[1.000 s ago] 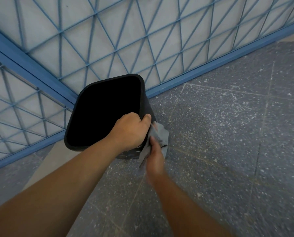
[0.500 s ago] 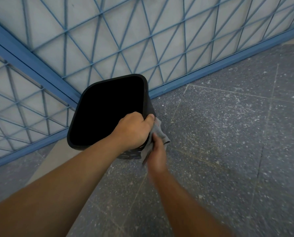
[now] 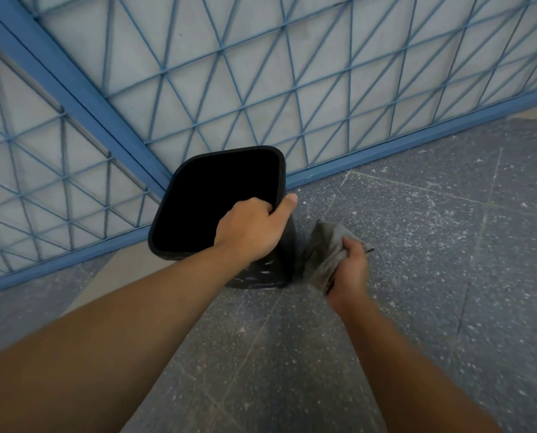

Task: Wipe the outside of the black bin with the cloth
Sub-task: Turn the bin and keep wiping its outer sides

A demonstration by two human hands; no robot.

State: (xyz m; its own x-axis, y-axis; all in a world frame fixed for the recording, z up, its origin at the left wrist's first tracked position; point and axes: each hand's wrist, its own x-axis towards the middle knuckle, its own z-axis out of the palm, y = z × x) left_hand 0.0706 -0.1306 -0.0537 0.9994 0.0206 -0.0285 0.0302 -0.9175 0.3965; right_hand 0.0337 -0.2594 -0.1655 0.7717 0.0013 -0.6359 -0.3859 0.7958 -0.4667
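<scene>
My left hand [image 3: 250, 231] grips the black bin [image 3: 220, 201] by its near right rim, tilted on the floor [image 3: 417, 245]. My right hand [image 3: 348, 270] clutches the grey cloth [image 3: 325, 248] just beside the bin's side wall; half a second ago it pressed against that wall.

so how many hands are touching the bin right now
1. The left hand grips the bin at its rim. The right hand holds the cloth beside it, apparently just clear.

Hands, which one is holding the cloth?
The right hand grips the grey cloth, just right of the bin. The left hand holds the bin's rim instead, thumb outside and fingers hooked inside.
</scene>
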